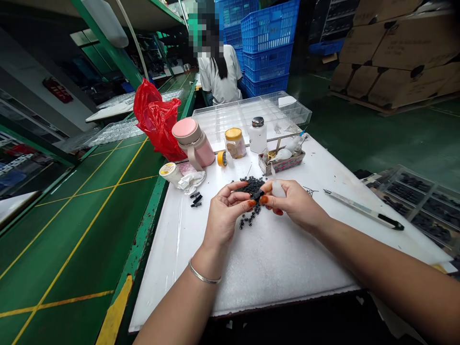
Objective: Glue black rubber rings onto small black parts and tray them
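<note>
Both my hands meet over the middle of the white work surface [283, 258]. Between the fingertips they hold a small black part [257, 195]. My left hand [230, 206] pinches its left side, and my right hand [287, 199] grips its right side. A translucent white bottle [277, 189] with a thin tip is also tucked in my right hand. Just beyond and under the fingers lies a pile of small black rings [251, 185], with some scattered nearer to me. Several black pieces [196, 199] lie to the left of my left hand.
At the left back stand a pink mug [196, 143], a red bag [158, 120] and a white tub [170, 173]. Behind the hands are a yellow-lidded jar [235, 143], a pump bottle [258, 135] and a small box [283, 163]. A pen [362, 210] lies right. A person [221, 74] sits beyond.
</note>
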The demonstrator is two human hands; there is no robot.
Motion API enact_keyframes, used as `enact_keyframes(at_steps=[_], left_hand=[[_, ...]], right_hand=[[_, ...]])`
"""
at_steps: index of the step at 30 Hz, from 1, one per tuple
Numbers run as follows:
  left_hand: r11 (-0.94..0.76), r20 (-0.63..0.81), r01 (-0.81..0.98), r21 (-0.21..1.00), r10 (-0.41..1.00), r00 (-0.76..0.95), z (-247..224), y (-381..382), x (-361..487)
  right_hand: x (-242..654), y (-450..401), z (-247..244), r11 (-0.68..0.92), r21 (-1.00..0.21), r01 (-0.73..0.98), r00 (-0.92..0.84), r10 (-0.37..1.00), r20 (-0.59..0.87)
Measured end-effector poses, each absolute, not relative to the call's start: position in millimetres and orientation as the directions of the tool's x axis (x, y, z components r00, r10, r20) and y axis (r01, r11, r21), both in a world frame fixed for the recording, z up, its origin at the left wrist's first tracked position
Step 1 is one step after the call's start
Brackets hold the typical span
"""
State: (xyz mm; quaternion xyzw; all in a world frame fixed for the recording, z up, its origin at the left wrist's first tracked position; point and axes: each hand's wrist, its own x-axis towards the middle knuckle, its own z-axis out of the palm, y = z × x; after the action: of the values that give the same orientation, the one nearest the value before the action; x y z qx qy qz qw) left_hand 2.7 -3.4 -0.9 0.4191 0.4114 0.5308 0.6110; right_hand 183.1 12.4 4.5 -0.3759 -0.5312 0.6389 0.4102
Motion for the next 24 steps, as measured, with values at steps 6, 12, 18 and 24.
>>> enact_keyframes(at_steps=[6,12,18,24], left_hand=[[-0.064,0.088,-0.256,0.965,0.993,0.081,1,-5,5],[-0.102,0.150,-0.256,0.961,0.973,0.175,3,-8,9],[-0.063,0.117,-0.250,0.966,0.972,0.206,1,-6,8],[-0.027,0.042,-0.235,0.972,0.997,0.062,0,1,-3]], right_hand=[[187,20,-3,-0.476,-0.856,-0.200,-0.604,0.748,-0.274],[187,21,-6,-0.580,-0.795,-0.179,-0.722,0.626,-0.295],[189,20,-4,-0.602,-0.764,-0.232,-0.717,0.636,-0.283],[192,20,2,-0.375,-0.892,-0.252,-0.563,0.807,-0.180]])
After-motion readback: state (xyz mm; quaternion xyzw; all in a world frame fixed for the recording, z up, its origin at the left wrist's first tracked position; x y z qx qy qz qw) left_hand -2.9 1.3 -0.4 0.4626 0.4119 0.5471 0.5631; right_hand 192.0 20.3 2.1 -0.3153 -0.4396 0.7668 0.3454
